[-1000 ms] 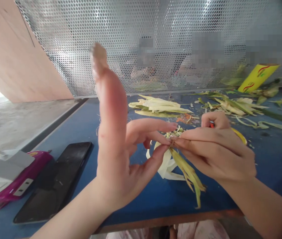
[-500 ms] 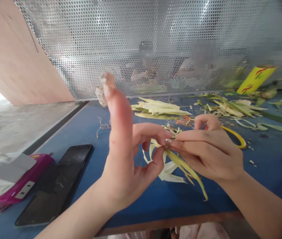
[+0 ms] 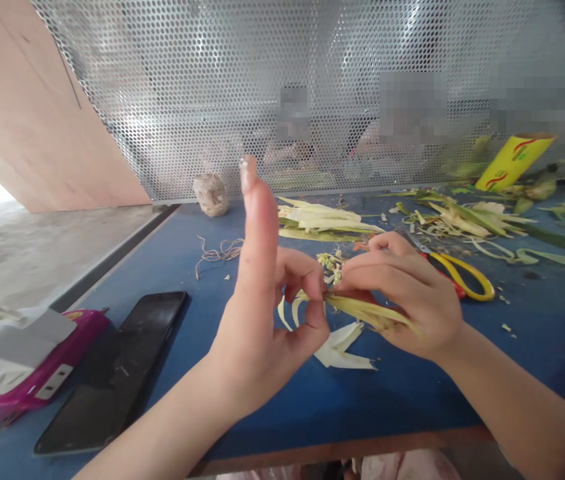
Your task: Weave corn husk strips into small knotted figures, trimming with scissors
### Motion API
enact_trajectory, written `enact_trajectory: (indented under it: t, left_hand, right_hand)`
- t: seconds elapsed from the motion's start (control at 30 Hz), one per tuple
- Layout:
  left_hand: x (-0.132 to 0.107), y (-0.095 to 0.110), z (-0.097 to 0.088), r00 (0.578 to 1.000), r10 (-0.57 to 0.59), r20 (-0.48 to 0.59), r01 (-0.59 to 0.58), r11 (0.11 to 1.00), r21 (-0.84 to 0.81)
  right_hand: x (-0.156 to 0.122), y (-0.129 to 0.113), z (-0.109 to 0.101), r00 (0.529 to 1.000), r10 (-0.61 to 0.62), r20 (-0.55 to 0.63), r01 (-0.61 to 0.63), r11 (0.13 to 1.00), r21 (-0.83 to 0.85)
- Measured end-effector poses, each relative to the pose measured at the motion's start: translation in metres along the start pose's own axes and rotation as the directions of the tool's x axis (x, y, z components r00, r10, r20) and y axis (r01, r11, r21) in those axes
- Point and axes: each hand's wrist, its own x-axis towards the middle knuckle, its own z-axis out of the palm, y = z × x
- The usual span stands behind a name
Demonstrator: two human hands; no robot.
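Observation:
Between my two hands is a narrow yellow-green corn husk strip (image 3: 362,309). My left hand (image 3: 257,320) pinches its left end between thumb and a fingertip, and another finger points straight up. My right hand (image 3: 407,300) is closed on the strip close to the pinch, its fingertips partly hidden behind the husk. Under the hands, pale cut husk pieces (image 3: 338,348) lie on the blue table (image 3: 292,420). Small yellowish scraps (image 3: 331,265) sit just beyond the fingers. Scissors with yellow and red handles (image 3: 462,272) rest beside my right hand, partly covered by it.
A black phone (image 3: 117,373) and a magenta power strip (image 3: 37,373) lie at the left. Tangled twine (image 3: 218,252) and a whitish lump (image 3: 211,195) are farther back. Husk piles (image 3: 325,217) and a yellow tube (image 3: 515,162) stand before the perforated metal screen (image 3: 222,80).
The husk strip has swung up from hanging down to lying nearly level against my right palm. My right hand has shifted left, uncovering more of the scissors. My left hand's raised finger moved right.

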Motion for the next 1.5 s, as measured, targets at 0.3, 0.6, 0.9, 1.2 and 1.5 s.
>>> enact_trajectory:
  t: [0.3,0.6,0.9,1.2,1.5]
  left_hand:
    - [0.007,-0.006,-0.008,0.987,0.125,-0.106,-0.130,0.991,-0.040]
    - [0.004,-0.013,-0.001,0.995,0.094,-0.043,-0.094,0.996,0.012]
    - [-0.004,-0.012,0.001,0.992,0.122,0.029,-0.123,0.992,0.031]
    - [-0.009,-0.018,0.001,0.970,0.239,0.033,-0.237,0.918,0.318]
    - [-0.009,-0.028,0.000,0.916,0.380,0.131,-0.399,0.820,0.411]
  right_hand:
    - [0.001,0.011,-0.007,0.998,0.010,-0.060,-0.008,1.000,0.029]
    - [0.001,0.019,-0.005,0.996,-0.014,-0.083,0.016,0.999,0.028]
    - [-0.001,0.017,-0.002,0.999,-0.039,-0.034,0.040,0.998,0.053]
    - [-0.002,0.018,0.003,0.999,-0.044,-0.030,0.047,0.990,0.131]
    - [-0.002,0.020,0.010,0.999,0.031,0.041,-0.038,0.985,0.168]
